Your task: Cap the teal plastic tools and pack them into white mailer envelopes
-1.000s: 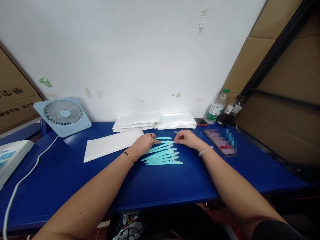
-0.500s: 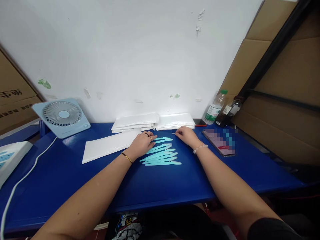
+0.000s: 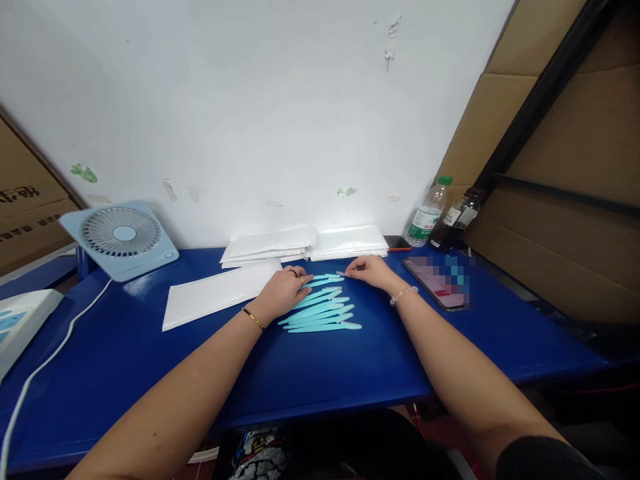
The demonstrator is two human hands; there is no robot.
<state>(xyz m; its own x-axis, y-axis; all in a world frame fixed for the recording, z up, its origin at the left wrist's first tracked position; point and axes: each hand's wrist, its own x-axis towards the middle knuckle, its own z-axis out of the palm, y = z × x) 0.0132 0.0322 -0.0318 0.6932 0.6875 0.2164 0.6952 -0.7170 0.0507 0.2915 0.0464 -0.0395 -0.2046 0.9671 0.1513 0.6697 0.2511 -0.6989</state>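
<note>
Several teal eyebrow razors (image 3: 320,324) lie in a rough column on the blue table, blades toward the right. My left hand (image 3: 286,291) is closed over the handle end of the farthest eyebrow razor (image 3: 327,276), thumb and fingertips against it; the handle is partly hidden. With thumb and index finger, my right hand (image 3: 369,272) pinches a small clear blade cap (image 3: 341,273) right at that razor's blade end. Whether the cap touches the blade, I cannot tell.
White padded envelopes (image 3: 270,241) are stacked along the wall, and a single envelope (image 3: 215,293) lies left of my left hand. A blue fan (image 3: 121,233) stands left. Two bottles (image 3: 426,217), a phone (image 3: 435,283) and another phone (image 3: 399,243) are right.
My right hand has brought the small clear cap left and slightly nearer, up to the farthest razor's blade end. My left hand stays on the handle.
</note>
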